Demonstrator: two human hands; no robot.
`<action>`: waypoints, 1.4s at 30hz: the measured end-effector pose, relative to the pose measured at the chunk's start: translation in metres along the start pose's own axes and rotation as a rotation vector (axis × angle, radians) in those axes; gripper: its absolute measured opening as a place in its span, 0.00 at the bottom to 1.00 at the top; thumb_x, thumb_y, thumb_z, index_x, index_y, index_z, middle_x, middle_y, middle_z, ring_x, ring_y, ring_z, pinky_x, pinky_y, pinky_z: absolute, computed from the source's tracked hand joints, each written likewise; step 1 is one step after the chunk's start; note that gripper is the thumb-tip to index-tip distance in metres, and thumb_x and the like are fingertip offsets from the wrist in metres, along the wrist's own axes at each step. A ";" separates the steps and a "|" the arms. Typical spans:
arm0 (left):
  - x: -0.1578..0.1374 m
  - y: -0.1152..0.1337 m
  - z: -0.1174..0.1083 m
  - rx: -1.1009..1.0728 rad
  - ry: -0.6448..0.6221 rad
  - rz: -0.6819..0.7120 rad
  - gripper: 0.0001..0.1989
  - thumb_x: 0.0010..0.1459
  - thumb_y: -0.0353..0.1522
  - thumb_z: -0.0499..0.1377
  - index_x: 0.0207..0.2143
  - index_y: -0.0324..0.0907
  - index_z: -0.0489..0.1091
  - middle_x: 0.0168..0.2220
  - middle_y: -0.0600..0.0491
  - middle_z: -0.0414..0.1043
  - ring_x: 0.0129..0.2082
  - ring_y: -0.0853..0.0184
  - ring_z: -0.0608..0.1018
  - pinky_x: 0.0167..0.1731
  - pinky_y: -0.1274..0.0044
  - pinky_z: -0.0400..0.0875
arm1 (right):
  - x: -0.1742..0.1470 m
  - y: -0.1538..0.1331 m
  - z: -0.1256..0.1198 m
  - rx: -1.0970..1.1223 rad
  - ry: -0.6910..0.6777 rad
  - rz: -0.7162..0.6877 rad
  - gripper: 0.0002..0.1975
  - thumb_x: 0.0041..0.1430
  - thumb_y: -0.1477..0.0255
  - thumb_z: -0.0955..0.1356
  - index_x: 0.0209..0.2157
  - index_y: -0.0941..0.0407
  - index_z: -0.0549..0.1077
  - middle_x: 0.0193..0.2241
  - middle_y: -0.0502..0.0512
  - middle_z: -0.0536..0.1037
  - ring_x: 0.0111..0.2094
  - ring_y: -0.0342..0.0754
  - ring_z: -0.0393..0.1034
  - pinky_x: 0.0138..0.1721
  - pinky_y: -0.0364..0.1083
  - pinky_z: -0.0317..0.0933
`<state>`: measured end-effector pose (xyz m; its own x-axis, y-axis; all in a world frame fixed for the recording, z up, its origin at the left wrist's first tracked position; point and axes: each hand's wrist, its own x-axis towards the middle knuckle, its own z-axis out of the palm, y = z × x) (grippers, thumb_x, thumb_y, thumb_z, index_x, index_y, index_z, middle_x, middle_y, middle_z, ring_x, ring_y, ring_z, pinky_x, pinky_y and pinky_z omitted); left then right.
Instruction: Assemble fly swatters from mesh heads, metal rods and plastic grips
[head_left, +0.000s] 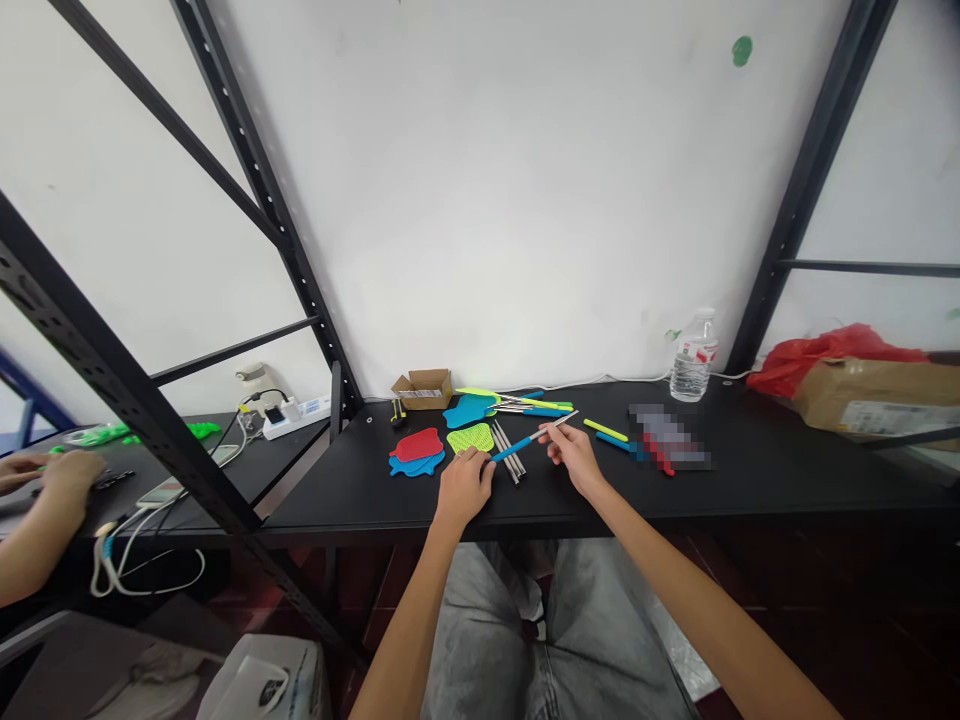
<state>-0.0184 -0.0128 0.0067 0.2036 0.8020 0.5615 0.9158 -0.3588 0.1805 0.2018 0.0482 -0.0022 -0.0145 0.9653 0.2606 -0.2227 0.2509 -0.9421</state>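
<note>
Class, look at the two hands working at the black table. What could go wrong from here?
1. The loose rods lie beside the left hand, under the held rod, so a nudge might set them rolling.
2. The yellow tube and blue tube lie near the right hand; a careless sweep might scatter them.
3. The bottle stands upright on the table, so a hard bump might tip it.

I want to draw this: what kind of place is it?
Probably a workshop: a black table holds loose silvery rods and flat coloured pieces, and another person's hand shows at the left.
</note>
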 end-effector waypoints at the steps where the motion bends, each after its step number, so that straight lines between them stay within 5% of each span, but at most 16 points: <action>1: 0.000 0.000 0.000 -0.001 0.001 0.002 0.11 0.66 0.35 0.50 0.38 0.43 0.70 0.39 0.50 0.72 0.41 0.64 0.73 0.40 0.75 0.66 | 0.000 0.000 0.000 -0.008 0.001 -0.004 0.24 0.52 0.51 0.68 0.36 0.58 0.77 0.30 0.57 0.76 0.22 0.41 0.62 0.18 0.41 0.53; 16: 0.000 0.000 -0.002 -0.016 -0.034 0.013 0.12 0.67 0.34 0.48 0.38 0.43 0.70 0.39 0.50 0.72 0.41 0.64 0.73 0.41 0.74 0.66 | -0.002 0.001 0.000 -0.037 0.027 -0.027 0.22 0.50 0.51 0.70 0.22 0.56 0.68 0.20 0.53 0.70 0.20 0.42 0.61 0.18 0.42 0.54; 25: 0.002 -0.002 0.002 0.025 -0.054 -0.004 0.13 0.68 0.35 0.46 0.48 0.44 0.66 0.42 0.49 0.73 0.42 0.63 0.74 0.40 0.74 0.66 | -0.001 -0.003 0.001 0.028 -0.009 0.045 0.22 0.49 0.53 0.71 0.36 0.59 0.78 0.30 0.59 0.79 0.22 0.42 0.66 0.18 0.41 0.54; 30: 0.002 -0.004 0.002 0.021 -0.069 0.040 0.13 0.67 0.34 0.47 0.42 0.44 0.71 0.40 0.50 0.73 0.40 0.63 0.73 0.40 0.73 0.65 | 0.000 0.000 0.000 -0.005 -0.049 0.027 0.22 0.50 0.54 0.71 0.36 0.59 0.78 0.30 0.58 0.78 0.23 0.42 0.65 0.19 0.41 0.54; 42: 0.001 -0.003 -0.002 0.008 -0.114 0.047 0.10 0.64 0.35 0.53 0.38 0.45 0.74 0.37 0.50 0.73 0.39 0.63 0.72 0.39 0.73 0.64 | -0.003 -0.002 -0.001 -0.077 -0.050 0.003 0.22 0.50 0.52 0.71 0.21 0.57 0.70 0.20 0.52 0.72 0.21 0.42 0.62 0.19 0.42 0.55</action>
<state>-0.0216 -0.0121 0.0087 0.2836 0.8338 0.4737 0.9070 -0.3936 0.1498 0.2026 0.0447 -0.0017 -0.0642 0.9617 0.2664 -0.1465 0.2549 -0.9558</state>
